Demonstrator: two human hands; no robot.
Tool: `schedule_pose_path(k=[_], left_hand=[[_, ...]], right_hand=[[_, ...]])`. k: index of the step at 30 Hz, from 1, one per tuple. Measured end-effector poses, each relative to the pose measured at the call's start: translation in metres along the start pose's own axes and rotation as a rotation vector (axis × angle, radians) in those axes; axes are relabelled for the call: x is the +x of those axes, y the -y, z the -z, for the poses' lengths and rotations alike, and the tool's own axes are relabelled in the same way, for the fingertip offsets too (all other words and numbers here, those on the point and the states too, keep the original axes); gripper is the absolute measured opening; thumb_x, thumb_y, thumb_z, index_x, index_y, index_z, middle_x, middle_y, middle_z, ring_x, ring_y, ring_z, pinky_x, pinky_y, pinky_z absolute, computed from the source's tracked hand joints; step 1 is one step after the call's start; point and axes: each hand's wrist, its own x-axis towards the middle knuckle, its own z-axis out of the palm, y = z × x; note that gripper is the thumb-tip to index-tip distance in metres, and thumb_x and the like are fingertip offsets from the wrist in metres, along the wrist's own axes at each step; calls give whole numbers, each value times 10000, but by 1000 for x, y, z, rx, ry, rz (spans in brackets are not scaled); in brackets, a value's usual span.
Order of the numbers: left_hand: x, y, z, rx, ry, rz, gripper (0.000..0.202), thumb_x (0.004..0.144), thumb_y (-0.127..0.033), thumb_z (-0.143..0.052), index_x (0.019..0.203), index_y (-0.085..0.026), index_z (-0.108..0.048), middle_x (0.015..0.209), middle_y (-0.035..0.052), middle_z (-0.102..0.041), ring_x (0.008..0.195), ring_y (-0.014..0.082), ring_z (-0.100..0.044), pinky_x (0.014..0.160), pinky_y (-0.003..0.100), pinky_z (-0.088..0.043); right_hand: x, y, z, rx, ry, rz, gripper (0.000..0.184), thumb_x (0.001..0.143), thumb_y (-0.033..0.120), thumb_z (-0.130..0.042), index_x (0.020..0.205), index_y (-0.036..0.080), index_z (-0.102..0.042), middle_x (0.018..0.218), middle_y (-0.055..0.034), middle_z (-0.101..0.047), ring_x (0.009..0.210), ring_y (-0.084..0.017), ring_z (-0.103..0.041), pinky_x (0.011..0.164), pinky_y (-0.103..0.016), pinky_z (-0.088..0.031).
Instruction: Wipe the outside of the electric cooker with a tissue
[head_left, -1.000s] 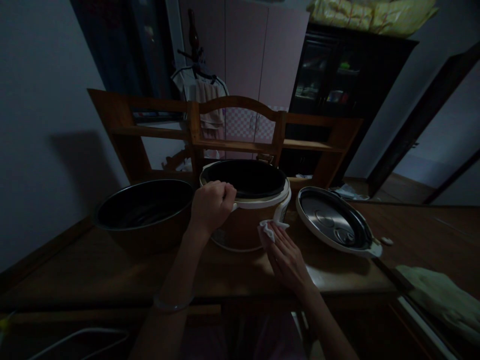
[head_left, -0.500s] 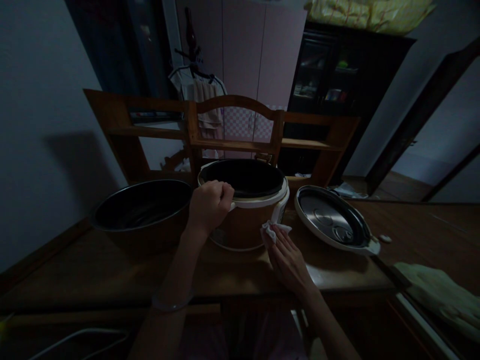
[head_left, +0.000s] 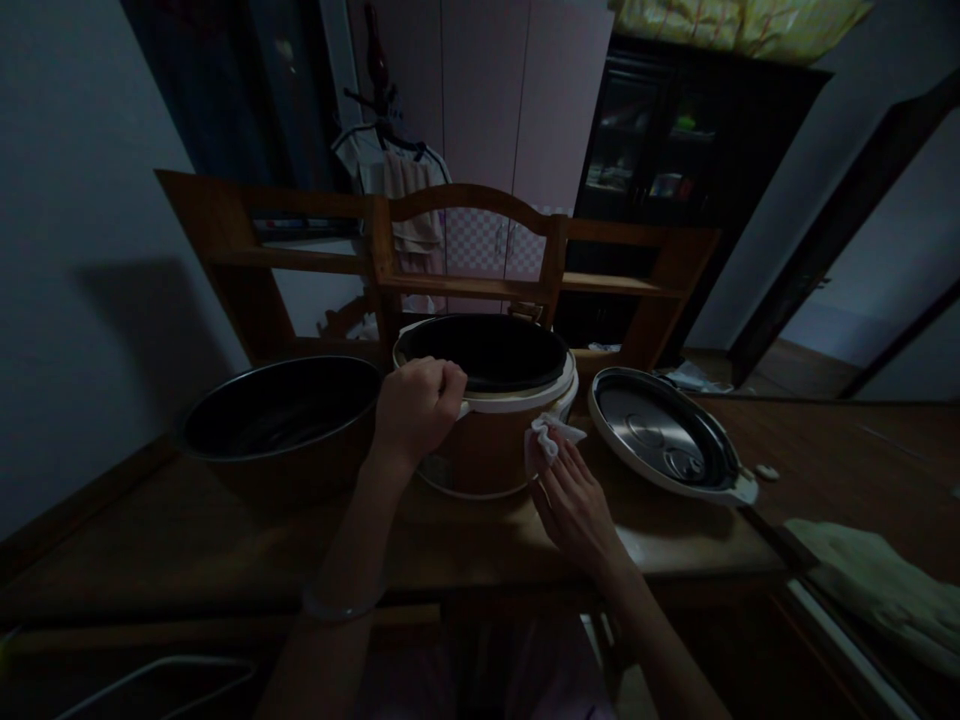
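A round cooker (head_left: 487, 440) with a brown body and a white rim stands open on the wooden table (head_left: 465, 545). My left hand (head_left: 416, 405) is closed over its rim on the near left side. My right hand (head_left: 574, 505) presses a small white cloth (head_left: 546, 440) with its fingers against the cooker's right side, just under the rim. The cooker's dark inner pot shows inside.
A large dark metal bowl (head_left: 281, 420) sits left of the cooker. The cooker's lid (head_left: 660, 435) lies upside down to the right. A pale green cloth (head_left: 877, 590) lies at the far right. A wooden shelf unit (head_left: 465, 285) stands behind, with a dark cabinet (head_left: 675, 170) further back.
My right hand with the white cloth has slid slightly up the cooker's side. My left hand keeps its hold on the rim.
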Motion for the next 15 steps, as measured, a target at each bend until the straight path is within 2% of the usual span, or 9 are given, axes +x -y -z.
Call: schedule_pose_path(k=[5, 15], left_hand=[[0, 2, -1, 4, -13, 1, 452, 978, -310, -341, 803, -173, -735, 819, 84, -735, 804, 210, -677, 732, 342, -439], [0, 2, -2, -9, -12, -13, 441, 974, -298, -347, 801, -171, -732, 831, 89, -741, 844, 222, -686, 776, 353, -454]], right_hand=[[-14, 1, -3, 6, 55, 26, 681, 990, 122, -426, 1622, 154, -174, 1631, -113, -333, 1530, -281, -270, 1238, -515, -352], [-35, 1, -1, 44, 213, 60, 654, 1008, 140, -427, 1615, 133, -185, 1641, -113, -311, 1541, -260, -239, 1236, -497, -364]])
